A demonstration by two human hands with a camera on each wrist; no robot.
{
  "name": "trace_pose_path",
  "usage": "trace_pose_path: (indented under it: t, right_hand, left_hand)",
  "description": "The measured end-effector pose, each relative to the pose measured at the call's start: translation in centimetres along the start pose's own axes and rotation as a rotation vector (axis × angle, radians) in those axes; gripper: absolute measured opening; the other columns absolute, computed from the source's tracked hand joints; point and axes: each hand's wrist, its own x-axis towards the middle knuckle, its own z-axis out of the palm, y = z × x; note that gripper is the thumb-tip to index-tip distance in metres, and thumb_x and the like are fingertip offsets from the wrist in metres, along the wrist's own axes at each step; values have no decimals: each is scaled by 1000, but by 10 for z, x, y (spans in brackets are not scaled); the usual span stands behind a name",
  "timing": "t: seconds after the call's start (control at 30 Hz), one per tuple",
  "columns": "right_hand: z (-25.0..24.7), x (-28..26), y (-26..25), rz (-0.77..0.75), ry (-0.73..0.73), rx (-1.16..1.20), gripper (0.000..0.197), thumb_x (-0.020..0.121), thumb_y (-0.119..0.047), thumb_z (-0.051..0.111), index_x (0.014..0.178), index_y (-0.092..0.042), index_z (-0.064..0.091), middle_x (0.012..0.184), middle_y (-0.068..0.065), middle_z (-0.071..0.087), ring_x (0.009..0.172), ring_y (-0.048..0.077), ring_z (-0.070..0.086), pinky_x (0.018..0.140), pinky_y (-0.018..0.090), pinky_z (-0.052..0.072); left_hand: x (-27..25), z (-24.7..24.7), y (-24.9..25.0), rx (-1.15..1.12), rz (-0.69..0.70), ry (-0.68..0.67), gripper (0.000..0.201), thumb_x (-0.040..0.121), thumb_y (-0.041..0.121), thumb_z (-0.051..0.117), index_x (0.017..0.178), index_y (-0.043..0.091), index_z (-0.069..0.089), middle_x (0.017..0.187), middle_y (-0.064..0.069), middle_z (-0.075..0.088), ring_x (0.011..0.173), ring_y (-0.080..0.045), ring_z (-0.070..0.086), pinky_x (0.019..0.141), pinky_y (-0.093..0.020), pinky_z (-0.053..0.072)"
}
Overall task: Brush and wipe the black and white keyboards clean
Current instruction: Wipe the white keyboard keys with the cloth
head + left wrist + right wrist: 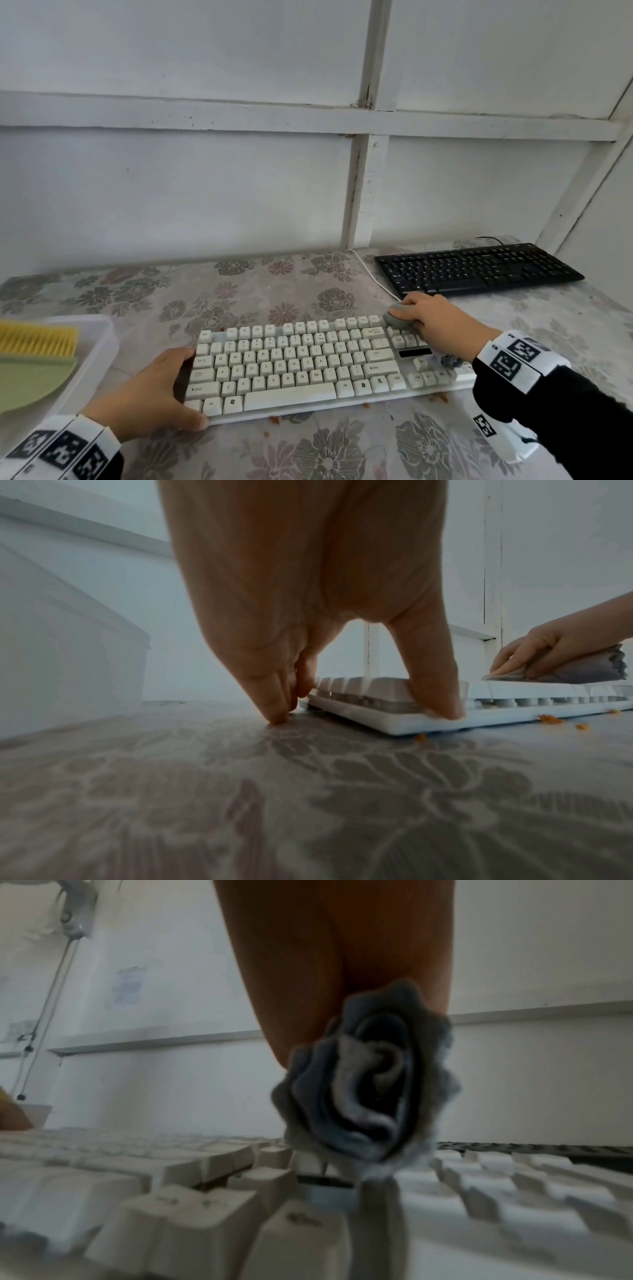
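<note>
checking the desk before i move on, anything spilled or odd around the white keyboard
Yes: orange crumbs lie scattered on the floral tablecloth along the near edge of the white keyboard. They look like debris not yet cleared from the cloth. Nothing looks damaged.

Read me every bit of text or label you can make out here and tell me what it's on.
"Q W E R T Y", "B N M", "Alt", "Esc": key legends on the white keyboard.
Black keyboard: legends too small to read.
Black-and-white square code markers on both wristbands: patterns, not words.
Papers on the wall in the right wrist view: too blurred to read.
</note>
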Motion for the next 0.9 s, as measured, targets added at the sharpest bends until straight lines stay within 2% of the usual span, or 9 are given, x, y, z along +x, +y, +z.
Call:
trace_pose_path:
  t: [0.13, 0.27, 0.4, 0.47, 0.53, 0.6, 0.7, 0.8, 0.9]
  right_hand:
    - [-4, -6, 9, 32, 10, 45, 31, 96, -8, 37, 108, -19, 63, 106, -1, 54, 95, 22, 51, 75, 23, 36]
    - [-11, -19, 29, 152, -55, -81, 36, 87, 2, 37, 100, -21, 61, 96, -6, 44, 84, 19, 43, 57, 18, 24]
    - [-19, -23, 46, 195, -72, -48, 26, 96, -11, 43, 108, -20, 65, 106, 0, 54, 93, 19, 55, 67, 20, 35]
    - [-24, -20, 37, 159, -12, 30, 26, 96, -13, 46, 110, -23, 65, 110, -2, 55, 98, 16, 56, 73, 18, 39]
    - [-25, -14, 13, 63, 23, 109, 26, 98, -20, 44, 112, -27, 65, 112, -8, 52, 98, 11, 54, 71, 9, 35]
    - [-22, -5, -13, -27, 15, 124, 25, 99, -23, 41, 108, -24, 65, 112, -8, 52, 99, 12, 52, 77, 8, 33]
    - [-16, -3, -35, -26, -23, 32, 28, 89, 0, 42, 98, -19, 60, 113, -3, 50, 90, 19, 44, 79, 25, 37]
    - [-19, -11, -29, 12, -37, -22, 39, 81, 13, 38, 96, -19, 54, 114, -3, 48, 78, 13, 36, 65, 17, 26]
    - [-13, -14, -14, 21, -3, -8, 44, 87, 6, 40, 110, -26, 60, 117, -6, 49, 88, 17, 43, 72, 21, 32]
  left_hand:
    - [0, -1, -1, 14, 0, -15, 131, 12, 61, 84, 128, 31, 32, 129, 11, 44, 117, -7, 47, 105, -32, 39]
    - [0, -2, 2, 19, 22, -15, 132, 6, 70, 77, 125, 31, 33, 127, 11, 43, 118, -7, 45, 104, -29, 38]
    - [0, -2, 3, 25, 31, -15, 129, 14, 63, 84, 127, 27, 34, 127, 10, 43, 116, -7, 44, 100, -25, 38]
    - [0, -2, 2, 27, 35, -7, 130, 8, 66, 81, 124, 29, 34, 125, 10, 42, 116, -7, 44, 96, -23, 37]
    - [-1, -2, 2, 32, 42, 6, 132, 5, 73, 74, 123, 33, 31, 124, 11, 40, 114, -6, 43, 92, -21, 36]
    - [0, -2, 1, 45, 41, 18, 133, 9, 67, 80, 128, 31, 32, 123, 11, 40, 114, -6, 42, 91, -22, 36]
    - [2, 0, 0, 44, 23, 31, 120, 27, 51, 82, 133, 25, 33, 120, 12, 41, 110, -5, 43, 89, -21, 36]
    - [3, 0, -1, 31, 14, 35, 115, 33, 46, 81, 135, 23, 34, 119, 12, 42, 108, -5, 43, 88, -21, 35]
    - [3, 1, -1, 35, -2, 44, 115, 34, 45, 82, 136, 23, 33, 121, 11, 40, 110, -6, 42, 91, -22, 34]
